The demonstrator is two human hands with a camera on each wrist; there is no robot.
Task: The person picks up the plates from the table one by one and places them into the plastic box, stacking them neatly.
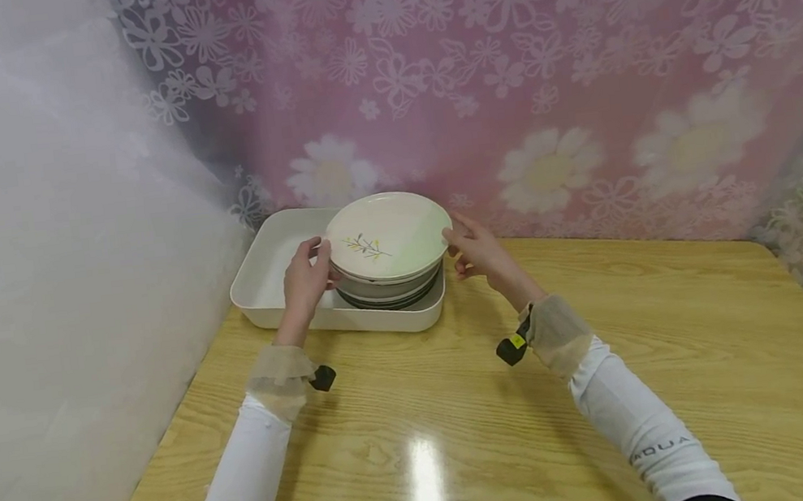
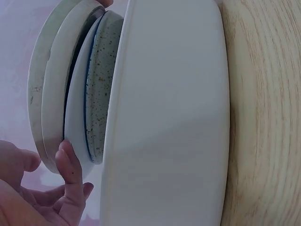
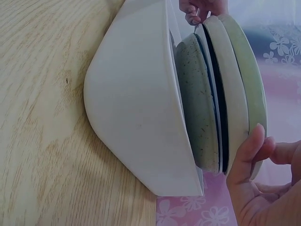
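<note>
A round cream plate (image 1: 406, 225) with a small leaf sprig printed on it tops a stack of plates in a white rectangular tray (image 1: 372, 320). My left hand (image 1: 307, 279) grips the left rim of the upper plates, thumb above and fingers beneath. On the opposite side, my right hand (image 1: 481, 254) pinches the rim, its thumb on the green-tinted edge in the right wrist view. Lower in the pile, a speckled grey-green dish (image 2: 99, 89) with a blue rim sits partly hidden behind the tray wall. A dark gap shows below the two uppermost plates.
The tray stands at the back left of a wooden table (image 1: 640, 356). Left of it rises a pale wall sheet (image 1: 66, 277), and a pink flowered curtain (image 1: 431, 117) hangs behind. The tray's left part (image 1: 273, 256) shows bare floor.
</note>
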